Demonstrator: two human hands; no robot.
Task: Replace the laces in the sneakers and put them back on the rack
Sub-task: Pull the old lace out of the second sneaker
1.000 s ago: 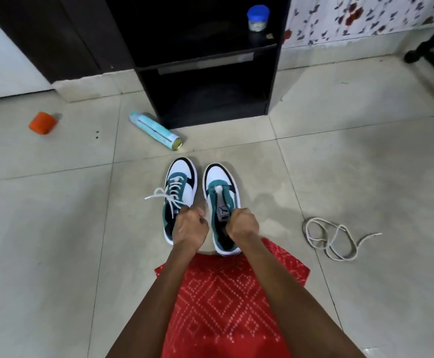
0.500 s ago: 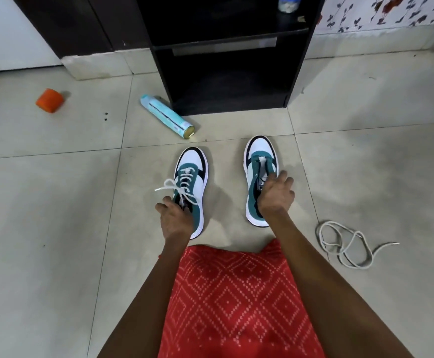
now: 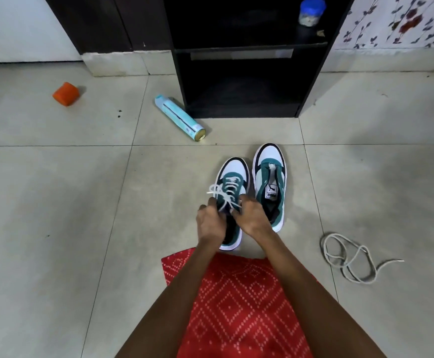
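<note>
While pinching bow [image 3: 223, 195] on laced sneaker [image 3: 234, 169] with left hand [image 3: 210, 223] and right hand [image 3: 252, 217], rate progress near halfway. Remaining: thread loose lace [image 3: 347, 257] into bare sneaker [image 3: 268, 161] alongside on floor [image 3: 81, 202]; return both to rack [image 3: 241, 54].

Pale grey glossy floor tiles [image 3: 55, 202] with dark grout lines fill the room. A black open shelf unit [image 3: 241, 111] stands at the back, between a dark brown wooden panel [image 3: 102, 21] and a white floral-patterned wall covering [image 3: 404, 21].
</note>
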